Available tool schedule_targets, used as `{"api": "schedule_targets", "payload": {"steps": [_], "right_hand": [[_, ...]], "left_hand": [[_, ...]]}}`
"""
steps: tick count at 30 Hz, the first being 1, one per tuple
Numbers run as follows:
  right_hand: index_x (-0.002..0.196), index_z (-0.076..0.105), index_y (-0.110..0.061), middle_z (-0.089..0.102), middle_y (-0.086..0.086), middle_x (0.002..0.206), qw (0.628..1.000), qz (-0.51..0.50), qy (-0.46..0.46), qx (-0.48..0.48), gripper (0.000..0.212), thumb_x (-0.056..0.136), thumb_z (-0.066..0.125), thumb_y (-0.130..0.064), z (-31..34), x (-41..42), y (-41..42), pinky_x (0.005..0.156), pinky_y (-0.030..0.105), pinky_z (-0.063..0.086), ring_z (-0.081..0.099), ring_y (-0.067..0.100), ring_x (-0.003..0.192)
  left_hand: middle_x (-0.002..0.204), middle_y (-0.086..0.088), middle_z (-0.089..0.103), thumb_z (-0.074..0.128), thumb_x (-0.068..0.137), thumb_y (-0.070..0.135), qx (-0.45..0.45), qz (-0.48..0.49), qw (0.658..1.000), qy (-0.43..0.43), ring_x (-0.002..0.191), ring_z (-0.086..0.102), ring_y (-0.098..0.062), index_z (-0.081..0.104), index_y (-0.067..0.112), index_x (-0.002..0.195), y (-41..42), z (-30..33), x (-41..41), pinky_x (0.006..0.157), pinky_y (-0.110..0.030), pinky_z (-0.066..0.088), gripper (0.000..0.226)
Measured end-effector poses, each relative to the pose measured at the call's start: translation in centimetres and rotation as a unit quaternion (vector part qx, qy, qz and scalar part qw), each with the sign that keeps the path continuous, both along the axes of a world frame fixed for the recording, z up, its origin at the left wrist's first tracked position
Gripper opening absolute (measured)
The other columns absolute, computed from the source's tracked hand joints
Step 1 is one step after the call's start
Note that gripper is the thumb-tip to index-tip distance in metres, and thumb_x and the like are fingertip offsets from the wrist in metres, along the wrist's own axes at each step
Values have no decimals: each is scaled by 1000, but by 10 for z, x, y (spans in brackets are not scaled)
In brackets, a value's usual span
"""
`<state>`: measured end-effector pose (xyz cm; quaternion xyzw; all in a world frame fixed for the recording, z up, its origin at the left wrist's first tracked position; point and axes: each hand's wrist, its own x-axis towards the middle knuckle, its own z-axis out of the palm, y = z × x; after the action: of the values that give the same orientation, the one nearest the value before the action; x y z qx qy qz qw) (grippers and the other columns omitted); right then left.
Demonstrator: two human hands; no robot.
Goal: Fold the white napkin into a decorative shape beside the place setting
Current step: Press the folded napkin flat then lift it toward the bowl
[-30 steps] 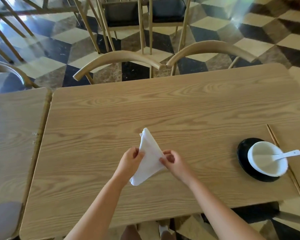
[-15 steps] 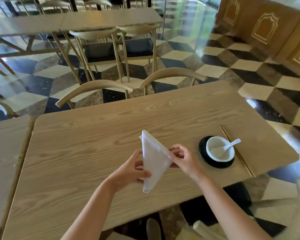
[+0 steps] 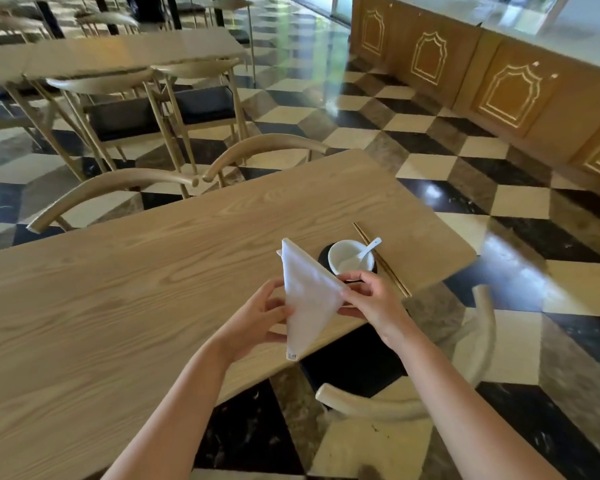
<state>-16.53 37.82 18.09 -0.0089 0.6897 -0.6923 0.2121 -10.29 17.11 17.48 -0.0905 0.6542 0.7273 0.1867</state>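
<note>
The white napkin (image 3: 309, 299), folded into a narrow triangle with its long point hanging down, is held up off the table (image 3: 118, 306) in the middle of the frame. A second ago it lay lower and closer to the table's middle, well left of the place setting; now its upper tip overlaps the black saucer (image 3: 323, 259) and sits just left of the white bowl (image 3: 349, 259). The view has also swung right, so the setting now lies near the centre and not at the right edge.

The left hand (image 3: 257, 320) pinches the napkin's left edge between thumb and fingers, closed on the cloth. The right hand (image 3: 371, 299) grips the right corner with thumb and forefinger, its other fingers curled loosely behind.

The bowl holds a white spoon (image 3: 369, 249), and a pair of chopsticks (image 3: 381, 261) lies just right of the saucer, running toward the table's near edge.

The carry toward the setting suggests the folding is mostly done and placement is coming. Whether a further fold is meant cannot be told. A chair (image 3: 430, 393) stands below the table edge at lower right.
</note>
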Motion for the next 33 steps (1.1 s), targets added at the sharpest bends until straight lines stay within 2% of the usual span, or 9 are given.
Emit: {"api": "schedule_targets", "payload": {"steps": [7, 10, 13, 16, 20, 23, 27, 31, 33], "right_hand": [[95, 64, -13, 69, 6, 85, 999, -29, 23, -33, 14, 87, 60, -2, 4, -45, 99, 67, 27, 57, 67, 15, 79], [96, 62, -10, 68, 6, 86, 999, -8, 21, -37, 13, 87, 59, -1, 13, -75, 146, 65, 23, 57, 67, 12, 77], [96, 62, -12, 68, 8, 89, 998, 33, 19, -47, 16, 87, 58, 1, 22, -101, 186, 66, 23, 57, 67, 15, 79], [100, 62, -12, 68, 13, 96, 997, 60, 16, -46, 19, 86, 60, 2, 20, -124, 212, 68, 24, 57, 68, 18, 83], [102, 61, -11, 67, 13, 96, 999, 37, 10, -38, 22, 85, 60, 3, 8, -153, 233, 69, 26, 58, 68, 17, 83], [98, 63, -16, 68, 11, 95, 1000, -3, 14, -20, 23, 84, 62, 1, 2, -172, 249, 70, 27, 58, 68, 19, 85], [95, 64, -17, 68, 11, 95, 999, -28, 15, 23, 23, 83, 62, 2, -9, -200, 267, 70, 29, 59, 68, 22, 87], [97, 63, -18, 67, 12, 99, 998, -11, 4, 59, 22, 83, 63, 0, -32, -238, 275, 72, 31, 58, 68, 22, 90], [95, 63, -22, 67, 10, 100, 997, -6, -14, 79, 24, 83, 63, -2, -51, -257, 275, 73, 31, 57, 68, 19, 89]], "left_hand": [[110, -20, 60, 54, 92, 7, -9, 67, 997, 47, 87, 66, -18, 48, 26, 123, 115, 3, -40, 70, -38, 56, 37], [100, -10, 63, 54, 92, 8, 2, 120, 992, 45, 88, 67, -15, 47, 23, 127, 173, 5, -59, 70, -37, 56, 39], [102, -8, 65, 56, 92, 10, 0, 153, 988, 32, 94, 67, -17, 48, 26, 126, 217, 5, -77, 73, -38, 57, 38], [102, -11, 64, 57, 91, 11, -10, 175, 984, 32, 95, 67, -20, 47, 26, 128, 242, 6, -96, 74, -41, 57, 40], [96, -9, 62, 55, 91, 5, -33, 203, 978, 42, 86, 67, -14, 51, 34, 116, 272, 3, -125, 69, -35, 57, 38], [103, -14, 60, 56, 90, 5, -42, 194, 979, 34, 91, 66, -18, 49, 26, 121, 291, -5, -152, 68, -36, 58, 38], [101, -2, 59, 55, 90, 6, -53, 193, 979, 22, 86, 63, -11, 51, 24, 117, 312, -18, -186, 60, -25, 55, 33], [104, -1, 63, 59, 86, 7, -101, 214, 972, -5, 93, 63, -17, 54, 21, 119, 325, -45, -218, 73, -36, 58, 36], [102, 0, 65, 60, 86, 8, -119, 223, 967, -16, 93, 63, -16, 56, 23, 116, 326, -59, -235, 75, -31, 56, 33]]}}
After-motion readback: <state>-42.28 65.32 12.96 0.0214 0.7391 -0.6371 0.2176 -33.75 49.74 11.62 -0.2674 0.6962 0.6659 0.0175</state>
